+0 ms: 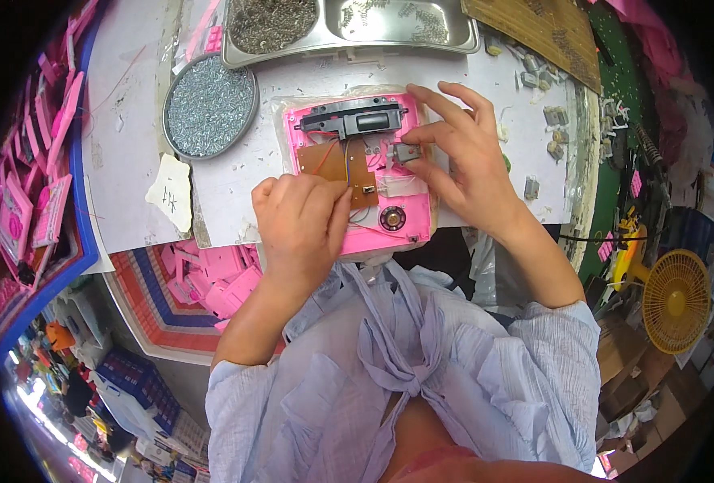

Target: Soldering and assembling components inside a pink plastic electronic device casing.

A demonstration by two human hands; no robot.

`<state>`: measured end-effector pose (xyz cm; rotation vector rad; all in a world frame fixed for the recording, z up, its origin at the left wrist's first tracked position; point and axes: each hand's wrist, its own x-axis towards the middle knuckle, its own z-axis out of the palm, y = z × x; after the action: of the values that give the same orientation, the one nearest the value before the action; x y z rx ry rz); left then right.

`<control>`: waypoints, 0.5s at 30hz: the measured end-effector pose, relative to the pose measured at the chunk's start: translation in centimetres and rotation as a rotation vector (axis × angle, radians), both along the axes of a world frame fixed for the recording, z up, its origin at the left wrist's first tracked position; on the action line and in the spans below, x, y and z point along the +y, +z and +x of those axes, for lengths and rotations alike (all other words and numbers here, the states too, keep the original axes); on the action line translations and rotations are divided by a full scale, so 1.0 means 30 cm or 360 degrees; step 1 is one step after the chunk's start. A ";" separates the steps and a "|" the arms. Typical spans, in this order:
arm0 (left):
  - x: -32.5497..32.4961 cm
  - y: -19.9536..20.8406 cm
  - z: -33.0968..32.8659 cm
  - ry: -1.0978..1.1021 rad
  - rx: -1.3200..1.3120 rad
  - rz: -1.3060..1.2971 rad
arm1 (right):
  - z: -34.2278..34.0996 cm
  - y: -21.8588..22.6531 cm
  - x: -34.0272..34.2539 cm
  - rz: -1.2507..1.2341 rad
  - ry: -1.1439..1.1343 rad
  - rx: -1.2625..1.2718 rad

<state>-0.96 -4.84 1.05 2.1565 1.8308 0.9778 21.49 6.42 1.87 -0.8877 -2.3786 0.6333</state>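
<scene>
A pink plastic toy housing [361, 239] lies open in front of me on the table. Inside it are a brown circuit board [320, 158], a black plastic mechanism [357, 119], a round black speaker [392, 218] and thin wires. My right hand [476, 165] pinches a small grey metal motor [407, 152] at the housing's right side, thumb below and fingers above. With fingers curled, my left hand [296, 221] rests over the board's lower left corner. Its thumb and fingertip meet near a blue wire; what they hold is too small to make out.
A round dish of small metal pins [211, 106] stands at left, beside a torn white card [169, 194]. Behind is a steel tray [349, 55] with screws and springs. Loose grey motors [556, 116] lie at right. Pink parts [220, 278] fill a crate lower left; a yellow fan [676, 302] stands right.
</scene>
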 end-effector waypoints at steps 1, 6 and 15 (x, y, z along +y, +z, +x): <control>0.000 -0.011 0.002 -0.0001 -0.0018 0.0017 | -0.001 -0.001 0.005 -0.0005 0.0002 -0.0028; 0.001 -0.020 -0.019 -0.0011 -0.0032 0.0090 | -0.011 0.012 0.013 -0.0035 0.0019 -0.0137; 0.044 0.025 -0.086 0.0019 0.0173 0.0324 | -0.026 0.041 0.019 -0.0170 -0.0005 -0.0265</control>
<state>-3.52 -3.52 1.79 2.3618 1.8670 1.1145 20.70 6.99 3.09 -1.0255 -2.5092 0.7166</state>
